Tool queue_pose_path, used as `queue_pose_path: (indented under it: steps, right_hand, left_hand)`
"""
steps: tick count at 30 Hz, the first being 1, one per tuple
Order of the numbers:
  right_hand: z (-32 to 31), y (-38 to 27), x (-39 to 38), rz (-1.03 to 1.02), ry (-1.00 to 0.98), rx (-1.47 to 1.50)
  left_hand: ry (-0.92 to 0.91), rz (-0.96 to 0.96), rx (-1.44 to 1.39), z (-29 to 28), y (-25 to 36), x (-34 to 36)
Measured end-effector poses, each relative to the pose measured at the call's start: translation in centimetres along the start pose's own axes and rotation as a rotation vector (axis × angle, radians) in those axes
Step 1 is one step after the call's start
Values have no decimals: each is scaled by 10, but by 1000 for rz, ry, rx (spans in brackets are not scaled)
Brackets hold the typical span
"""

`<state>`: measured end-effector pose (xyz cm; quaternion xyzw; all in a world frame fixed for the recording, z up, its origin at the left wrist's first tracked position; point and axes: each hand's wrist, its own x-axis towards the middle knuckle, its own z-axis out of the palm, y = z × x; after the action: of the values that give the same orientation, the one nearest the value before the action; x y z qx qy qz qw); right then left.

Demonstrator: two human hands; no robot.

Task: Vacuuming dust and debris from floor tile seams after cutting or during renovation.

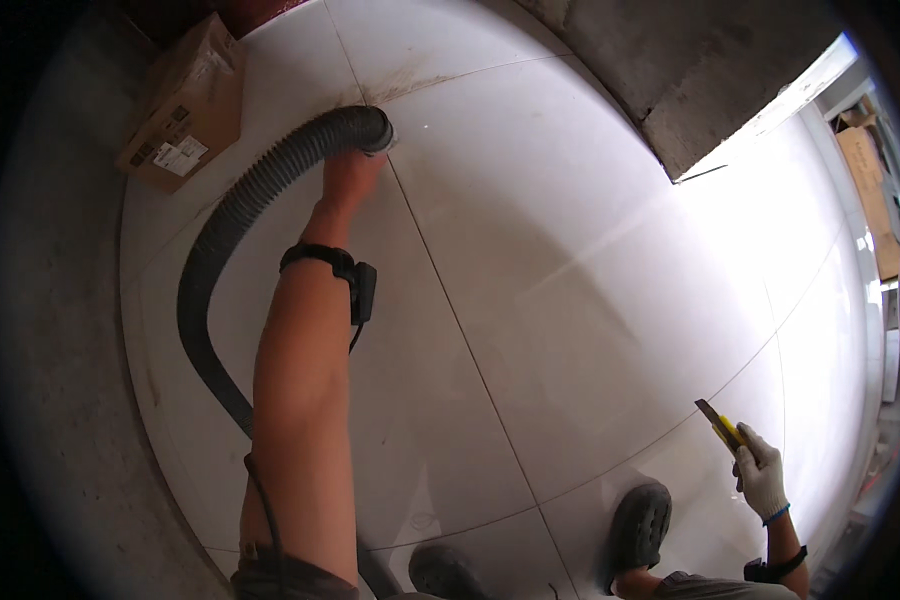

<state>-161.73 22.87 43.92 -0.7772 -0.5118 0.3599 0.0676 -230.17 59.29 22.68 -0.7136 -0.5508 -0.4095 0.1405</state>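
At the far left of the floor, my left hand (352, 178) is closed on a grey corrugated hose (255, 195), close behind its mouth. Its fingers are partly hidden under the hose, which bends round to the left of my forearm and passes behind it. My right hand (760, 474), in a white knitted glove, is low on the right, wrapped round a yellow-handled utility knife (730, 432). The knife's dark blade points up and to the left, apart from the hose.
White floor tiles (490, 270) with thin dark joints lie below me; brownish dirt marks the far ones. A cardboard box (195, 110) stands at the far left. A rough concrete block (680, 80) juts in at the far right. My dark clogs (640, 525) are at the lower edge.
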Motion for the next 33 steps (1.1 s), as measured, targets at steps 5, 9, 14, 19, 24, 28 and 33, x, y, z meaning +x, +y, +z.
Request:
queue_pose_path:
  steps: [5, 9, 14, 19, 24, 28, 33]
  right_hand:
    - [1, -4, 3, 5, 14, -22]
    - [-3, -30, 6, -24, -29, -13]
    - [16, -104, 48, -179, -163, -82]
    - [95, -226, 111, -701, -208, -178]
    - [212, -358, 191, -913, -125, -223]
    - [273, -435, 247, -1073, -6, -338]
    - [308, -479, 266, -1073, 34, -404]
  left_hand:
    - [-226, -306, -148, -8, -8, 9]
    - [-387, -354, -325, -42, 19, -4]
    - [-425, -355, -368, -72, 86, -58]
    - [-283, -294, -287, -88, 73, -89]
    - [-143, -741, -457, -72, 39, -47]
    - [-78, -631, -371, -50, 38, -23]
    - [-181, -654, -330, -44, 5, -19]
